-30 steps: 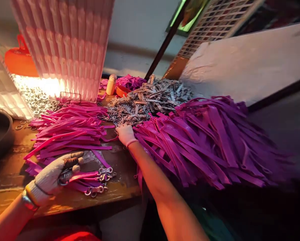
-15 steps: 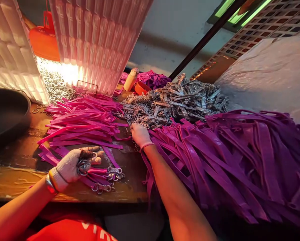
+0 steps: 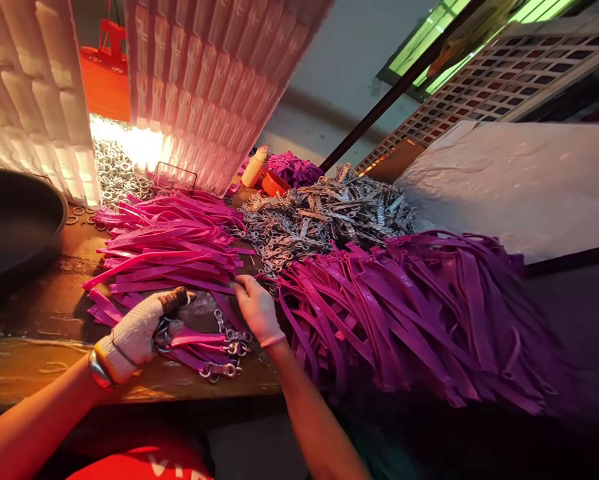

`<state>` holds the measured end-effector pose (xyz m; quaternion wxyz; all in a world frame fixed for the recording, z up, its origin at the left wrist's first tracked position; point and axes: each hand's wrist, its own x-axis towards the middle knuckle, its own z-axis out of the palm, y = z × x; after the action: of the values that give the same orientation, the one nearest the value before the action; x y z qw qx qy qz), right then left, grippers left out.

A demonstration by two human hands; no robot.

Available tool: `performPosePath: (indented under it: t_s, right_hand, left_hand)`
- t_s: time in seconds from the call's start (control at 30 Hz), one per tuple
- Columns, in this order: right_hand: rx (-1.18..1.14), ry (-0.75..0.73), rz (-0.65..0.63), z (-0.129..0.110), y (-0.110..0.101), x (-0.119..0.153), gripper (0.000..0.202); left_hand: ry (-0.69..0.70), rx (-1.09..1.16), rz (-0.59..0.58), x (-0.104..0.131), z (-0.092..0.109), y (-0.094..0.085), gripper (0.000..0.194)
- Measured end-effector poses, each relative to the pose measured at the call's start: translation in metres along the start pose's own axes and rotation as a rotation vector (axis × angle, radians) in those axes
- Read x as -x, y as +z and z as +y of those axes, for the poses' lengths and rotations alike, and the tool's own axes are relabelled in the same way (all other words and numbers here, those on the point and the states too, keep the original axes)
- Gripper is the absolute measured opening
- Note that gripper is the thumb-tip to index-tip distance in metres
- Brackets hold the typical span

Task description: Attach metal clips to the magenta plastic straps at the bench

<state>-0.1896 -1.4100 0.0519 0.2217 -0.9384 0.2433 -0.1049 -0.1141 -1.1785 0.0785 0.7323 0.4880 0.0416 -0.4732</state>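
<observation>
My left hand (image 3: 142, 327), in a pale knit glove with dark fingertips, is curled around several metal rings (image 3: 163, 333). Just beyond its fingers lie pink straps (image 3: 202, 340) with metal clasps (image 3: 219, 369) at their ends. My right hand (image 3: 256, 310), also gloved, has thumb and fingers pinched together near the right ends of a pile of pink straps (image 3: 169, 247). Whatever it grips there is too small or hidden to make out. Behind it rises a heap of metal clasps (image 3: 329, 213).
Purple-pink straps (image 3: 404, 313) spread across the right side. At the left stands a dark round pan (image 3: 19, 227). Loose rings (image 3: 113, 167) lie under an orange lamp (image 3: 104, 83) between ribbed panels (image 3: 204, 87). A pale bottle (image 3: 255, 167) and an orange bowl (image 3: 274, 183) stand behind.
My right hand has moved from the clasp heap leftward and nearer, toward my left hand. The fingers of my left hand have closed in more. The whole view has shifted slightly.
</observation>
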Motion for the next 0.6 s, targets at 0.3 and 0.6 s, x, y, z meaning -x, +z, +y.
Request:
performPosePath:
  t_s: [0.3,0.6]
  right_hand:
    - [0.27,0.131,-0.323,-0.041,0.016,0.037,0.021]
    - [0.022,0.065,-0.166,-0.04,0.029,0.04,0.011]
  left_hand:
    - [0.012,0.074,-0.036,0.008,-0.006,-0.014,0.035]
    - [0.081,0.146,-0.086,0.017,-0.018,-0.023,0.039]
